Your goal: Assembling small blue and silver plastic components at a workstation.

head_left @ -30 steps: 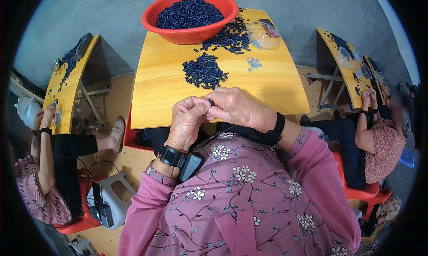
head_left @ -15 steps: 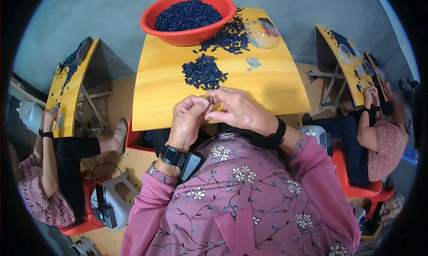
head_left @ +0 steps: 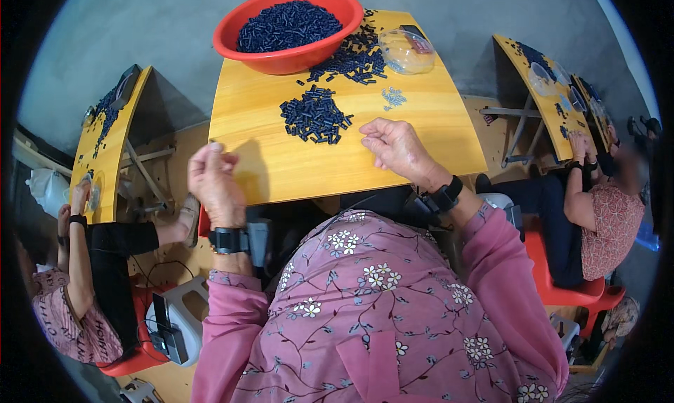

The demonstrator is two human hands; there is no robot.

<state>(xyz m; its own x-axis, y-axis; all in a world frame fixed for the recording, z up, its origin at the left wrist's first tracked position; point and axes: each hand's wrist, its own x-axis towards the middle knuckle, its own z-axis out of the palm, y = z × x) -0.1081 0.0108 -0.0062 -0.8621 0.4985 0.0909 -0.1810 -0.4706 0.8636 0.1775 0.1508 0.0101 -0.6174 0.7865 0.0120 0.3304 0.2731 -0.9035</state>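
Note:
My left hand (head_left: 214, 178) is off the left edge of the yellow table (head_left: 309, 178), thumb and fingers closed; a small dark spot shows at the fingertips, too small to name. My right hand (head_left: 401, 149) hovers over the table's right half, its fingers curled in toward the thumb; what they pinch, if anything, is hidden. Between the hands and farther off lies a loose pile of short dark blue tubes (head_left: 316, 116). Closest to my right fingertips is a small heap of tiny silvery-grey pieces (head_left: 394, 97).
A red basin (head_left: 281, 62) full of the same dark tubes stands at the far left, more tubes (head_left: 354, 62) spilled beside it. A clear plastic bowl (head_left: 404, 60) sits far right. People work at tables on the left (head_left: 126, 150) and right (head_left: 519, 73).
My hands were together at the table's near edge and have parted. The left swung out left past the table edge; the right moved right toward the grey pieces.

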